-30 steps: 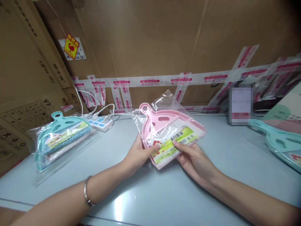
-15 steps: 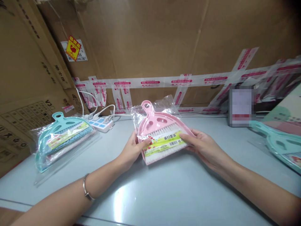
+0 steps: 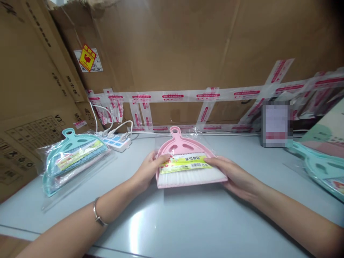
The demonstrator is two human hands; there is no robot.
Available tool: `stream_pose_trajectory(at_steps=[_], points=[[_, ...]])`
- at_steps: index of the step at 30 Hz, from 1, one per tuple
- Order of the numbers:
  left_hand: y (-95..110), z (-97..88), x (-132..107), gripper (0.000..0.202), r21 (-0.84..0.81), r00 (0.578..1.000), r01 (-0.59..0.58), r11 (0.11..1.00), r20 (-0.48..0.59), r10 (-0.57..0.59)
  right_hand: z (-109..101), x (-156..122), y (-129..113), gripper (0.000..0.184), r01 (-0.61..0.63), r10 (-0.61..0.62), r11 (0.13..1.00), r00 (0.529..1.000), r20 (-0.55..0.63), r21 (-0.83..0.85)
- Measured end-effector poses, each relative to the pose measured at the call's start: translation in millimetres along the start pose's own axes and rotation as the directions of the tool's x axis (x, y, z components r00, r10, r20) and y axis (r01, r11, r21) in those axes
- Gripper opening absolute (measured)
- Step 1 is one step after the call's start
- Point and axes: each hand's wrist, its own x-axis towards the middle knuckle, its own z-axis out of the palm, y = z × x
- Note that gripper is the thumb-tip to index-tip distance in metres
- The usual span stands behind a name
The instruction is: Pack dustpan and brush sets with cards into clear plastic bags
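Observation:
Between both hands is a pink dustpan (image 3: 185,147) in a clear plastic bag, its handle pointing away from me. A white-bristled brush (image 3: 190,177) lies in it, under a yellow-green label (image 3: 185,164). My left hand (image 3: 149,170) grips the left edge, thumb on top near the label. My right hand (image 3: 231,173) grips the right edge the same way, with its thumb over the label's end. The fingers beneath the pan are mostly hidden.
A bagged turquoise dustpan (image 3: 71,150) lies at the left, another turquoise dustpan (image 3: 319,163) at the right. Behind are a white power strip (image 3: 115,141) with cables, a blurred upright device (image 3: 275,123) and a large taped cardboard box (image 3: 166,46). A grey-blue table (image 3: 188,222) lies beneath.
The pink dustpan has turned to lie more level and square to me, its handle end now lower in view. Both hands keep their hold on its sides.

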Motion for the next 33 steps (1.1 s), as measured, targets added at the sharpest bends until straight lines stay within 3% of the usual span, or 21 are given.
stream_pose_trajectory(at_steps=[2, 4, 7, 9, 12, 18, 20, 25, 28, 31, 33], points=[[1, -0.2, -2, 0.05, 0.002, 1.0, 0.012, 1.0, 0.018, -0.012, -1, 3, 3, 0.021, -0.005, 0.006, 1.0, 0.999, -0.05, 0.008], [3, 0.2, -4, 0.061, -0.016, 0.991, -0.012, 1.0, 0.13, 0.014, -2, 7, 5, 0.022, 0.004, -0.004, 1.0, 0.996, -0.086, 0.002], [3, 1.3, -8, 0.078, -0.019, 0.942, -0.107, 0.994, 0.318, 0.107, -4, 10, 5, 0.02, 0.041, -0.041, 0.999, 0.992, -0.118, -0.005], [3, 2.1, -9, 0.082, -0.004, 0.928, -0.154, 0.988, 0.344, 0.146, -4, 9, 4, 0.019, 0.061, -0.061, 0.998, 0.988, -0.141, -0.004], [3, 2.7, -8, 0.074, -0.007, 0.939, -0.173, 0.985, 0.301, 0.167, -5, 4, 2, 0.023, 0.102, -0.104, 0.994, 0.989, -0.103, -0.029], [-1, 1.0, -2, 0.049, 0.012, 0.976, -0.15, 0.989, 0.161, 0.146, -10, -4, -7, 0.057, 0.158, -0.135, 0.984, 0.961, 0.24, -0.081], [-1, 0.3, 0, 0.041, 0.026, 0.979, -0.161, 0.987, 0.133, 0.156, -9, -5, -7, 0.057, 0.166, -0.141, 0.984, 0.95, 0.279, -0.067], [0, 0.4, 1, 0.028, 0.105, 0.995, -0.098, 0.99, 0.01, 0.097, -3, 1, 5, 0.026, 0.106, -0.106, 0.994, 0.99, 0.091, -0.003], [2, 0.7, 1, 0.029, 0.174, 0.998, -0.043, 0.984, -0.029, 0.048, -3, 4, 11, 0.018, 0.094, -0.094, 0.995, 0.996, 0.012, 0.016], [4, 0.3, -2, 0.045, 0.17, 0.995, -0.101, 0.98, 0.015, 0.1, -5, 6, 10, 0.02, 0.107, -0.106, 0.994, 0.993, -0.046, 0.024], [6, -1.0, -5, 0.071, 0.132, 0.972, -0.223, 0.966, 0.101, 0.211, -6, 7, 9, 0.021, 0.104, -0.099, 0.993, 0.992, -0.084, 0.048]])
